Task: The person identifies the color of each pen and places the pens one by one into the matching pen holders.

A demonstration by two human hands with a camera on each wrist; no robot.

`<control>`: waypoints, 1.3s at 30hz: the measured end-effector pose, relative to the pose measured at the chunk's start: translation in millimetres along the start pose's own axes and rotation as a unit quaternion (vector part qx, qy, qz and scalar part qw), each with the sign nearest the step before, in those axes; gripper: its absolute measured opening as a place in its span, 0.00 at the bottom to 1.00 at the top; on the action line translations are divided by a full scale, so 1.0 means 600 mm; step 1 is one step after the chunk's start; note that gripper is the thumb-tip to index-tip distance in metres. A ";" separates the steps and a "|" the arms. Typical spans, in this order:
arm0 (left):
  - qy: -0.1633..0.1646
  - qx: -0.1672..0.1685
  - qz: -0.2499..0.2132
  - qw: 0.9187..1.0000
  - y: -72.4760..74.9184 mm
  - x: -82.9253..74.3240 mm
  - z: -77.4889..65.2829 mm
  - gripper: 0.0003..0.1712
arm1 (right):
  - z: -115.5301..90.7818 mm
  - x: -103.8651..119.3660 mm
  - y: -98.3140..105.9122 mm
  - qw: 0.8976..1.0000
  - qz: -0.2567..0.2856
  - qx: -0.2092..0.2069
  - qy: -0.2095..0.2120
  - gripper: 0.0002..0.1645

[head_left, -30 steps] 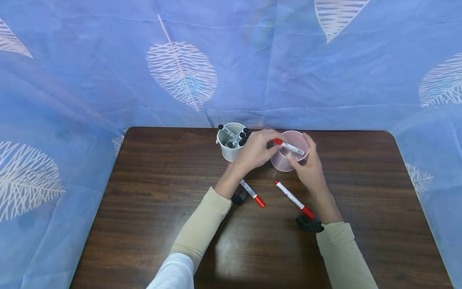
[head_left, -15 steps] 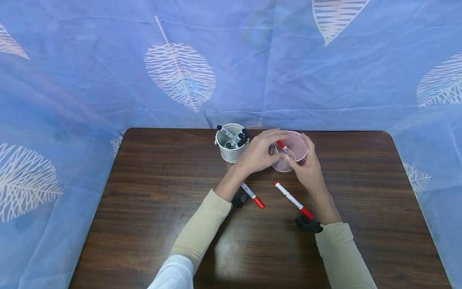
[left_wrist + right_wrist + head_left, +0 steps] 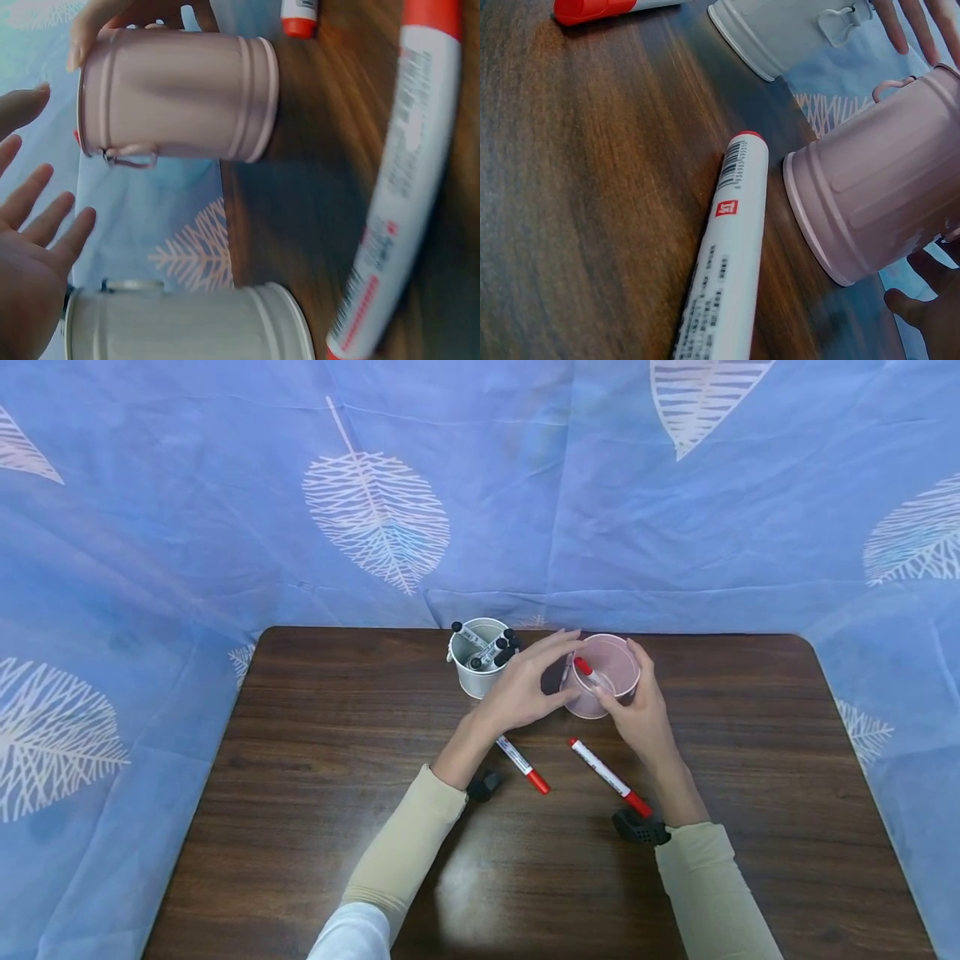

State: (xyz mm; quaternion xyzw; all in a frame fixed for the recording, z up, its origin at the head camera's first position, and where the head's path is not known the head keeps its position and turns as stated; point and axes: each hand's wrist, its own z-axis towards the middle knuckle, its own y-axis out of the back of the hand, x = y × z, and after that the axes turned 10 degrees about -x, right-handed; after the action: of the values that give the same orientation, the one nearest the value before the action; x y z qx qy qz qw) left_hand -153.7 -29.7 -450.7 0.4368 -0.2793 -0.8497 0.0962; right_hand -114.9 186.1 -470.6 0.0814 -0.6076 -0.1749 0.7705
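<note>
In the head view a small pink bucket point(image 3: 587, 704) stands near the table's back edge. My right hand point(image 3: 645, 718) holds its right side between thumb and fingers. Inside leans a red-capped marker point(image 3: 584, 667), its lower part dim behind the rim. Just left of the bucket is my left hand point(image 3: 525, 692), fingers spread and nothing between them; the left wrist view shows a gap between those fingers and the pink bucket point(image 3: 176, 97). A white bucket point(image 3: 477, 682) stands to the left, with several black-capped markers point(image 3: 491, 652) in it.
Two red-and-white markers lie on the brown table point(image 3: 315, 827) in front of the buckets: the left marker point(image 3: 522, 765) near my left wrist, the right marker point(image 3: 609, 777) by my right wrist. A blue leaf-patterned cloth point(image 3: 510, 485) hangs behind the table.
The red marker left my left hand and dropped into the pink bucket. My left hand then spread its fingers and drew back slightly left. My right hand stayed at the bucket.
</note>
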 end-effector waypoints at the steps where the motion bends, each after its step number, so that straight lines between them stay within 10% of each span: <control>1: -0.002 -0.004 -0.005 1.000 0.003 0.000 -0.005 0.36 | 0.000 0.001 0.000 1.000 -0.003 0.000 0.000 0.49; 9: -0.029 -0.014 -0.039 0.999 0.016 0.011 -0.044 0.32 | -0.003 0.005 -0.001 1.000 -0.003 -0.008 -0.004 0.48; 39: 0.032 0.026 -0.074 0.996 0.040 0.070 -0.140 0.23 | 0.005 -0.061 -0.005 1.000 -0.020 -0.014 -0.018 0.52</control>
State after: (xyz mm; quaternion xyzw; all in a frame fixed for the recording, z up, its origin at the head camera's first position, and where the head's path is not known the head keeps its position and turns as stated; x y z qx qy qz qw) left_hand -114.0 -99.4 -504.7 0.4860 -0.2650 -0.8322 0.0304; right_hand -125.4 197.1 -503.9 0.0795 -0.6169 -0.2004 0.7569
